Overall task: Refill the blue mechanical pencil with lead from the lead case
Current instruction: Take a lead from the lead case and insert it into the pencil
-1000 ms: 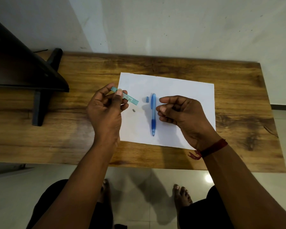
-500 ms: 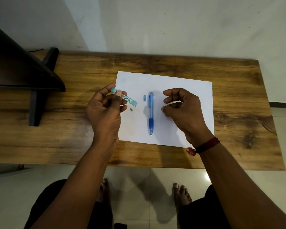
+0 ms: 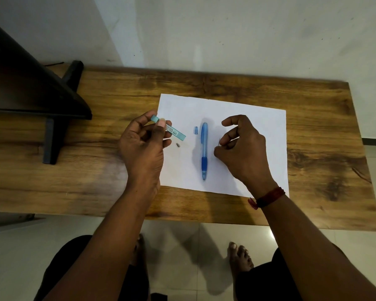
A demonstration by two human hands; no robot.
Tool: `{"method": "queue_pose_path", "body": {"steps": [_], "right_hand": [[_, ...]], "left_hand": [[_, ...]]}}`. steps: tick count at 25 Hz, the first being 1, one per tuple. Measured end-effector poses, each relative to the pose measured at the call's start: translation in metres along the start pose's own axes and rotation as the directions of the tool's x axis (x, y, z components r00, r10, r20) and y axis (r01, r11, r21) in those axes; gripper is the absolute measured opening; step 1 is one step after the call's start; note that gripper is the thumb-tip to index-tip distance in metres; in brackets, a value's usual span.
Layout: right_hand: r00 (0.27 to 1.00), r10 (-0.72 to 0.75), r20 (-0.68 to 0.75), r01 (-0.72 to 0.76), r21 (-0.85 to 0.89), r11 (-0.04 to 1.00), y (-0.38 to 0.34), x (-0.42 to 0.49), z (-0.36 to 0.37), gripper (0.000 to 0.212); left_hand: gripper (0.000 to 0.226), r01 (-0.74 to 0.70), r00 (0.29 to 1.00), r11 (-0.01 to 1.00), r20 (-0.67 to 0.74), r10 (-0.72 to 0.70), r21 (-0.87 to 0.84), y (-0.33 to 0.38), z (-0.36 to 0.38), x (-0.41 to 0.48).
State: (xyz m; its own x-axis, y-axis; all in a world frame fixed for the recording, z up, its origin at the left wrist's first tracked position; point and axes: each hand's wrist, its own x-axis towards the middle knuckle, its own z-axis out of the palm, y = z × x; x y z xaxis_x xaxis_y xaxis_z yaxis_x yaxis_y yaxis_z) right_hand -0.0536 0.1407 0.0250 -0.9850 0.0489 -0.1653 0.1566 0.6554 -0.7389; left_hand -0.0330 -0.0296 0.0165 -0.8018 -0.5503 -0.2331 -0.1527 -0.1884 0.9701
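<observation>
The blue mechanical pencil [image 3: 204,149] lies on a white sheet of paper [image 3: 248,118], tip toward me. Its small blue cap [image 3: 195,130] rests just left of its top end, and a tiny grey piece [image 3: 178,145] lies further left. My left hand [image 3: 142,146] holds the teal lead case [image 3: 170,131] tilted above the paper's left edge. My right hand [image 3: 241,148] hovers right of the pencil, thumb and fingers pinched on a thin dark lead [image 3: 219,141].
The paper sits on a wooden table [image 3: 323,137] against a white wall. A black stand [image 3: 52,118] occupies the table's left end. My bare feet [image 3: 239,257] are on the tiled floor below the front edge.
My right hand has lifted and turned beside the pencil, its fingers now pinched on a lead. My left hand keeps the lead case in about the same place.
</observation>
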Motion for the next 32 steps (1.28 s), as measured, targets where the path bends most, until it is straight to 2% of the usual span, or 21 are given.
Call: {"method": "queue_pose_path", "body": {"steps": [6, 13, 20, 23, 26, 32], "right_hand": [[0.995, 0.030, -0.090, -0.033, -0.034, 0.999, -0.001, -0.003, 0.003, 0.050], [0.993, 0.064, -0.096, -0.071, -0.067, 0.995, -0.001, -0.001, 0.005, 0.049], [0.993, 0.002, -0.121, -0.010, -0.065, 0.998, 0.002, -0.001, 0.000, 0.044], [0.967, -0.053, -0.249, 0.043, -0.044, 0.998, 0.010, 0.006, -0.016, 0.031], [0.931, -0.043, -0.363, 0.015, -0.078, 0.997, 0.028, 0.015, -0.038, 0.018], [0.958, -0.013, -0.285, -0.044, -0.195, 0.980, 0.057, 0.012, -0.051, 0.010]], "left_hand": [[0.021, 0.005, 1.000, 1.000, 0.000, -0.005, 0.006, -0.001, 0.001, 0.002], [0.020, 0.008, 1.000, 1.000, 0.018, -0.009, 0.012, -0.003, 0.000, 0.002], [0.028, 0.044, 0.999, 0.998, 0.031, -0.043, -0.045, -0.006, 0.002, 0.002], [0.028, 0.067, 0.994, 0.992, 0.095, -0.057, -0.105, -0.007, 0.002, 0.002], [0.020, 0.153, 0.976, 0.970, 0.186, -0.118, -0.191, -0.007, 0.003, 0.000], [0.026, 0.246, 0.939, 0.948, 0.292, -0.182, -0.201, -0.010, 0.011, -0.007]]}}
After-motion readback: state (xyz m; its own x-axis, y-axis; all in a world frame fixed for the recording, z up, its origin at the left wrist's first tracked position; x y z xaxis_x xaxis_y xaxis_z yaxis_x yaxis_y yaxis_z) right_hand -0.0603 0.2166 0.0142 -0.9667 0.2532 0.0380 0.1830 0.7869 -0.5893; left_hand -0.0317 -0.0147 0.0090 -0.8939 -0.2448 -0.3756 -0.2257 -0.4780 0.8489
